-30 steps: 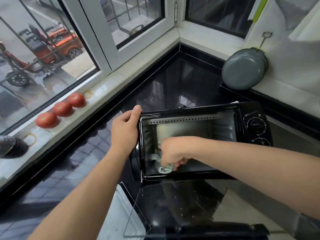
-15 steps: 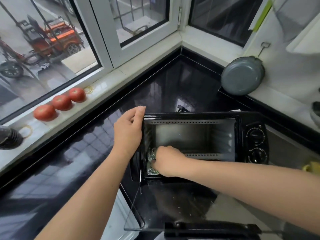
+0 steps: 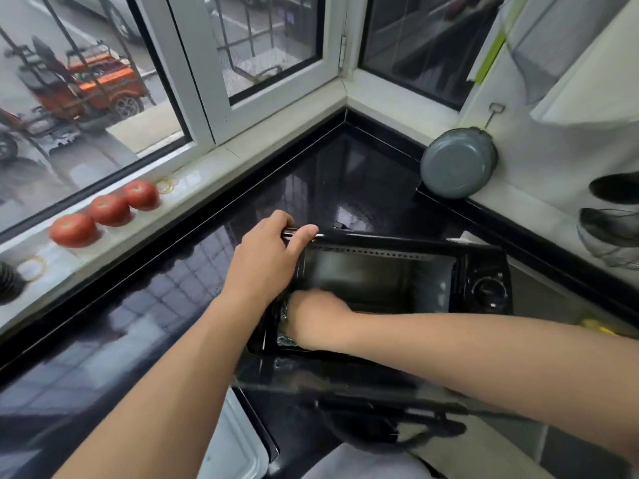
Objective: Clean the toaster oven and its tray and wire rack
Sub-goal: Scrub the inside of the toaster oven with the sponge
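Note:
A black toaster oven (image 3: 484,267) stands on the dark countertop with its glass door (image 3: 328,375) folded down toward me. My left hand (image 3: 266,261) grips the oven's top left corner. My right hand (image 3: 318,319) reaches inside the cavity at its lower left and is closed on a silvery steel scourer (image 3: 285,326), pressed against the left inner wall. Only a sliver of the scourer shows beside the fingers. Two control knobs (image 3: 489,288) sit on the oven's right panel. No tray or wire rack shows inside the oven.
Three tomatoes (image 3: 107,210) lie on the white window sill at left, with rubber bands beside them. A grey pan (image 3: 456,164) leans on the right wall. A white tray-like edge (image 3: 238,451) lies below the counter's front. Dark utensils (image 3: 612,223) hang at far right.
My right hand with the scourer has shifted from the oven floor to the lower left inner wall. My left hand slid up onto the top left corner. The camera tilted.

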